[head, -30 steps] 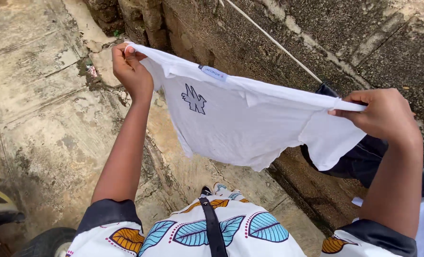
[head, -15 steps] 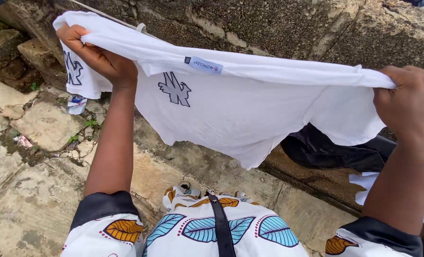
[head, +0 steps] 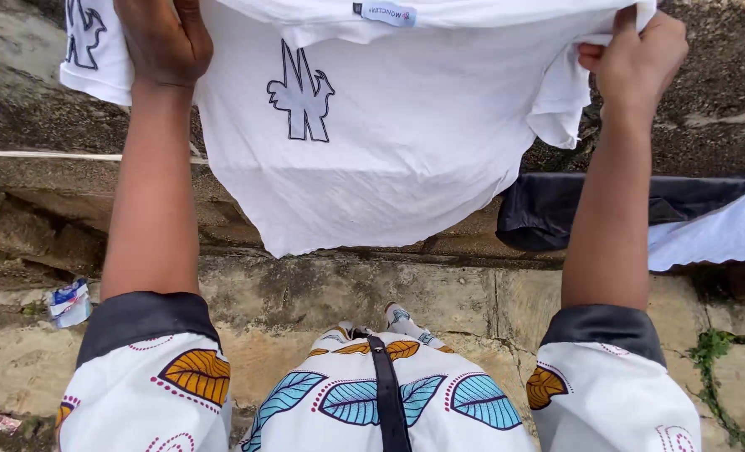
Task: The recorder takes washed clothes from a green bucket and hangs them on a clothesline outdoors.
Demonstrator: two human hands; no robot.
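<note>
Both of my hands are raised to the top edge of the view, each closed on the same white T-shirt (head: pixel 389 159). My left hand (head: pixel 165 38) is curled tight over the shirt's upper edge near one shoulder, knuckles toward me, with the cloth gathered under the fingers; a short sleeve hangs just left of it and carries a dark outlined emblem. My right hand (head: pixel 636 54) pinches the opposite end of that upper edge between thumb and fingers, with a bunch of fabric folded below the grip. Between my two hands the shirt hangs spread out flat, its lower hem falling to a point at about mid-frame. A second dark outlined emblem sits on the chest, and a small light blue label (head: pixel 386 12) shows at the neckline along the top.

Behind the shirt runs a rough stone wall (head: pixel 724 125), and a thin white line (head: pixel 46 155) stretches across it on the left. To the right, a dark garment (head: pixel 573 205) is draped along the wall, with a white cloth (head: pixel 715 230) lying just beside it. Below lies a cracked concrete floor (head: pixel 322 293), with a crumpled wrapper (head: pixel 69 301) at the left. My sleeves and front show white fabric printed with blue and orange leaves.
</note>
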